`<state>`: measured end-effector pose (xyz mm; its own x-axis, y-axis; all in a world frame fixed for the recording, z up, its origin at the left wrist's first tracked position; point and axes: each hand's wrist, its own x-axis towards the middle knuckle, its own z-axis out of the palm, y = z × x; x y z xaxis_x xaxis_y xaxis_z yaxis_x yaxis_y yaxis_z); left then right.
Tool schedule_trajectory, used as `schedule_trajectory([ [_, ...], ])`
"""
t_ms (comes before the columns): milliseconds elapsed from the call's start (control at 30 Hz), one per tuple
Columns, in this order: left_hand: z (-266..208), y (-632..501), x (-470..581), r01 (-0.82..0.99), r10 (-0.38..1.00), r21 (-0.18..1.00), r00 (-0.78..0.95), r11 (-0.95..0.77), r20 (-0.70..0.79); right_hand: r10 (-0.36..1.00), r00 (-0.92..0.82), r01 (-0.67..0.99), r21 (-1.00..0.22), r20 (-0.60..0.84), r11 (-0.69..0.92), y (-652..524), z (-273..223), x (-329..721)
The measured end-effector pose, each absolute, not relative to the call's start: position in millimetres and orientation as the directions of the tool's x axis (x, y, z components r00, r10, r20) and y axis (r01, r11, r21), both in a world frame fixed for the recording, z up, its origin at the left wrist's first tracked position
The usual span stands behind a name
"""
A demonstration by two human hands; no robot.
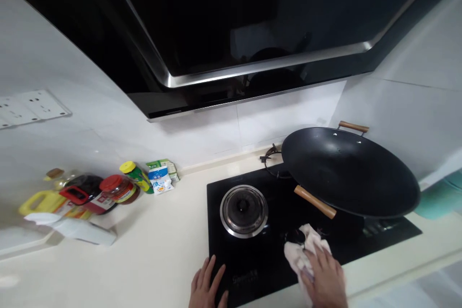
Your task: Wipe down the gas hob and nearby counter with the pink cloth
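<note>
My right hand (325, 274) presses a crumpled white cloth (296, 256) onto the black glass gas stove (267, 269), near a dark control knob (296, 236). Its fingers lie over the cloth, and part of the cloth is hidden under the palm. At the stove's front left corner, my left hand (206, 285) rests with fingers spread and nothing in them. Ahead of it is the bare left burner (244, 211) with its steel ring. A large black wok (346, 168) with wooden handles sits over the right side of the stove.
A range hood (252, 65) hangs low overhead. On the left counter (155, 245) stand a white spray bottle (74, 228), a red-lidded jar (121, 190), a yellow-capped container (137, 176), other bottles and a seasoning packet (160, 180). A loose wok ring (271, 163) lies behind, and something teal (438, 197) is at right.
</note>
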<state>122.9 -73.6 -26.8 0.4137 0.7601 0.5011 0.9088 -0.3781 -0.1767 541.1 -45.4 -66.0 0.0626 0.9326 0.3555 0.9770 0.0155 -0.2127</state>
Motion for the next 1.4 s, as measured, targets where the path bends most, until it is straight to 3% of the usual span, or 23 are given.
schedule_trajectory([
  [133, -29, -74, 123, 0.915, 0.776, -0.155, 0.398, -0.372, 0.489, 0.944, 0.115, 0.977, -0.205, 0.308, -0.053, -45, -61, 511],
  [300, -32, -73, 122, 0.919, 0.780, -0.134, 0.388, -0.372, 0.491, 0.945, -0.042, 0.978, -0.179, 0.325, 0.104, -52, -62, 568],
  [433, -32, -72, 122, 0.913, 0.774, -0.133, 0.399, -0.386, 0.491, 0.934, 0.064, 0.985, -0.171, 0.351, -0.003, -58, -63, 592],
  [567, -27, -74, 124, 0.917, 0.794, -0.129, 0.391, -0.376, 0.465, 0.947, 0.121, 0.980, -0.186, 0.296, -0.067, -57, -63, 548],
  [800, -24, -75, 124, 0.919, 0.801, -0.143, 0.392, -0.368, 0.453, 0.980, -0.065, 0.966, -0.235, 0.188, 0.109, -70, -85, 517],
  [933, -24, -73, 123, 0.914, 0.790, -0.176, 0.405, -0.366, 0.460, 0.935, -0.293, 0.909, -0.245, 0.201, 0.337, -80, -89, 530],
  [1067, -23, -72, 123, 0.905, 0.768, -0.193, 0.425, -0.380, 0.479, 0.847, -0.531, 0.781, -0.366, 0.036, 0.506, -62, -63, 512],
  [1133, -22, -73, 124, 0.906, 0.771, -0.184, 0.422, -0.382, 0.476, 0.846, -0.532, 0.776, -0.428, -0.050, 0.463, -41, -40, 494],
  [1267, -18, -75, 125, 0.909, 0.792, -0.177, 0.415, -0.377, 0.448, 0.946, -0.314, 0.867, -0.431, -0.081, 0.251, 4, -1, 457],
  [1400, -15, -76, 126, 0.913, 0.807, -0.186, 0.408, -0.363, 0.427, 0.948, -0.316, 0.850, -0.449, -0.021, 0.274, 39, 17, 432],
])
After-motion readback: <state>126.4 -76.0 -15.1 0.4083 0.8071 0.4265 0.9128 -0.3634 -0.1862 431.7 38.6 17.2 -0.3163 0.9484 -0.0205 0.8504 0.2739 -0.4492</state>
